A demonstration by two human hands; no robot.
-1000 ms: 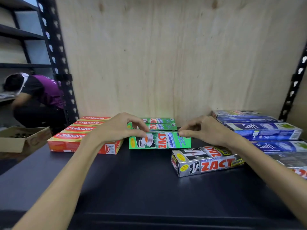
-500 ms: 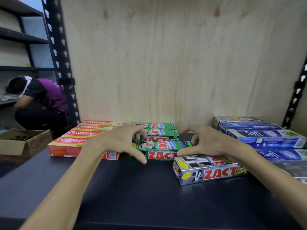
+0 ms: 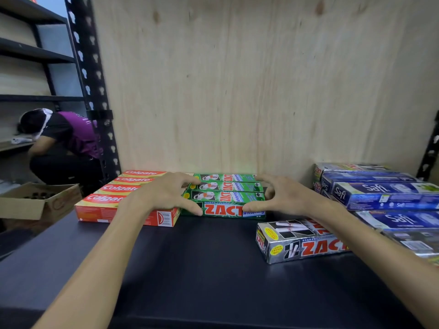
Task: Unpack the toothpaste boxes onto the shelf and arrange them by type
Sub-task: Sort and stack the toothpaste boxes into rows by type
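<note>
Three green ZACT whitening boxes (image 3: 223,209) lie side by side on the black shelf (image 3: 190,269), the front one showing its long face. My left hand (image 3: 164,195) clasps the row's left end, thumb on the front face and fingers reaching to the back box. At the right end my right hand (image 3: 282,198) clasps the row the same way. Several red Colgate boxes (image 3: 104,210) lie flush to the left of the green row. A silver ZACT box (image 3: 304,245) lies at an angle near my right forearm. Blue Safi boxes (image 3: 380,191) are stacked at the right.
A plywood back panel (image 3: 237,91) closes the shelf behind the boxes. A black perforated post (image 3: 95,91) stands at the left. Beyond it a person (image 3: 64,143) crouches beside an open cardboard carton (image 3: 35,205). More silver boxes (image 3: 351,167) sit behind the Safi stack.
The green box I held up a second ago now lies flat as the front of the green row. Both hands have dropped and spread around the row's ends.
</note>
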